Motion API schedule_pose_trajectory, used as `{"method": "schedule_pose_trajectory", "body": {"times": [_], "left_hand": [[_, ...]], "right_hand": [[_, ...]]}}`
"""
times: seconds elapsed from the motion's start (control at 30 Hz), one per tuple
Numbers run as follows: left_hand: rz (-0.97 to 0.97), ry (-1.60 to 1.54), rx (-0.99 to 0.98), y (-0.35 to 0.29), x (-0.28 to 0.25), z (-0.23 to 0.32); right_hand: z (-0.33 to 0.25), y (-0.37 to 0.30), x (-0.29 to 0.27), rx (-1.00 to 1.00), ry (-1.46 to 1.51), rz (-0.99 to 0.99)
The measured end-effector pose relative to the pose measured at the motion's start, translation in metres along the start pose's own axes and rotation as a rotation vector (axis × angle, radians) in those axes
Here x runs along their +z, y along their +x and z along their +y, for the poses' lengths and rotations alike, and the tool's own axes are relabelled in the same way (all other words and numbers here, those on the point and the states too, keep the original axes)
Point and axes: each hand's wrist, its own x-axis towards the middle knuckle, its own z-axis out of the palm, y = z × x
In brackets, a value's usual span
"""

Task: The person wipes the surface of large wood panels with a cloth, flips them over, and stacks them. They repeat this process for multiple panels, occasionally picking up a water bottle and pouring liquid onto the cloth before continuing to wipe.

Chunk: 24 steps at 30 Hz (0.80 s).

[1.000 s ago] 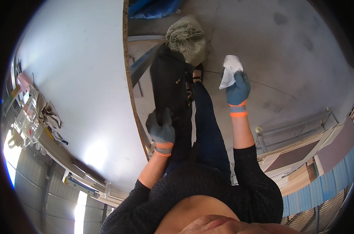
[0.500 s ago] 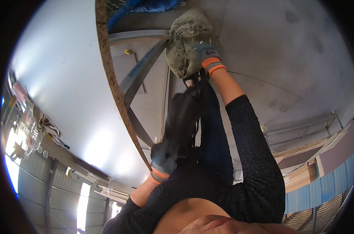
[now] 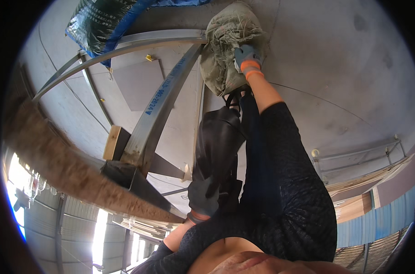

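Note:
A bulky olive-green woven sack (image 3: 223,68) with frayed strands sits on the floor by my feet. My right hand (image 3: 247,58), in a grey glove with an orange cuff, reaches down and grips the sack's cloth on its right side. Shiny black material (image 3: 216,132) hangs in front of my left leg. My left hand (image 3: 204,198), gloved the same way, is low at my left side against that black material. Its fingers blend into the dark folds, so their closure is hidden.
On the left stand a metal table frame (image 3: 164,100) and the rough edge of a board (image 3: 79,173). A blue-and-green plastic sack (image 3: 100,27) lies at the far left. Stacked boards (image 3: 360,182) are on the right, near a low metal rail (image 3: 353,153).
The view has shifted, with the white board top swinging out and the frame beneath it showing more. My right hand stays on the sack; my left hand has moved slightly right and down.

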Motion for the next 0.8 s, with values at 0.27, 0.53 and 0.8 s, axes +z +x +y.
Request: {"method": "schedule_pose_trajectory", "body": {"times": [0.27,0.53,0.8], "left_hand": [[0.171,-0.124,-0.118,0.004,-0.033,0.048],[0.277,-0.274,-0.053,-0.003,-0.055,0.079],[0.565,-0.297,0.031,0.028,-0.078,0.139]], "right_hand": [[-0.007,-0.201,-0.143,-0.624,0.389,0.227],[-0.022,-0.298,-0.26,-0.332,0.555,0.256],[-0.005,-0.334,-0.307,0.042,0.816,0.45]]}}
